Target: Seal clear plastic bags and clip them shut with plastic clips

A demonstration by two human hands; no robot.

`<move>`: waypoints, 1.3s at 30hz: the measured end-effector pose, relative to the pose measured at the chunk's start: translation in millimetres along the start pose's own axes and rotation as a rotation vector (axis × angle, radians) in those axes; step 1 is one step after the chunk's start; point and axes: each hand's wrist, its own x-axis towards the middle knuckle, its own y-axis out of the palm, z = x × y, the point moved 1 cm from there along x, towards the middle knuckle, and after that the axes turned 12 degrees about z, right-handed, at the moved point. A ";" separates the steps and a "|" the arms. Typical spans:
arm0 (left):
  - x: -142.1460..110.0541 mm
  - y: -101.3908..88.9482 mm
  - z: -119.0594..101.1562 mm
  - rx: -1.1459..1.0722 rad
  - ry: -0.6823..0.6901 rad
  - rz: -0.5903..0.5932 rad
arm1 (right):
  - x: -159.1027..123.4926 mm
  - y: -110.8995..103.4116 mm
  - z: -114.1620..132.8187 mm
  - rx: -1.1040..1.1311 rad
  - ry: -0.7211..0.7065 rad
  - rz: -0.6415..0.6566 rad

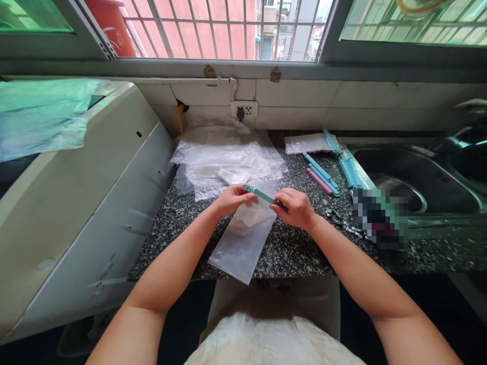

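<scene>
A slim teal stick-like item (263, 194) is held between my two hands above the counter; its exact kind I cannot make out. My left hand (233, 200) pinches its left end, where small markings show. At the other end, which looks dark, the fingers of my right hand (294, 207) are closed. Below them a clear plastic bag (243, 248) lies flat, reaching the counter's front edge. Beyond my left hand spreads a loose pile of clear plastic bags (228, 154). Right of my right hand lie similar teal sticks (323, 172) and a pink stick (319, 181).
More teal sticks (350, 172) and a filled clear packet (307, 143) lie near the steel sink (429, 177). A beaded strand (346, 225) is beside a blurred patch. On the left stands a tilted pale appliance (87, 167). A socket (244, 109) is on the wall.
</scene>
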 end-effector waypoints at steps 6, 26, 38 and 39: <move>0.9 0.8 0.2 -0.058 -0.030 -0.078 | 1.3 -2.3 2.2 -0.037 -0.041 -0.073; 0.5 -7.0 -15.5 -0.161 -0.095 -0.395 | -0.6 -18.6 -2.1 0.002 0.045 -0.201; -1.0 -13.4 -17.1 -0.248 -0.101 -0.453 | -4.4 -21.5 -8.8 0.036 0.090 -0.239; -1.2 -14.4 -16.9 -0.253 -0.100 -0.457 | -4.5 -21.9 -9.4 0.044 0.087 -0.247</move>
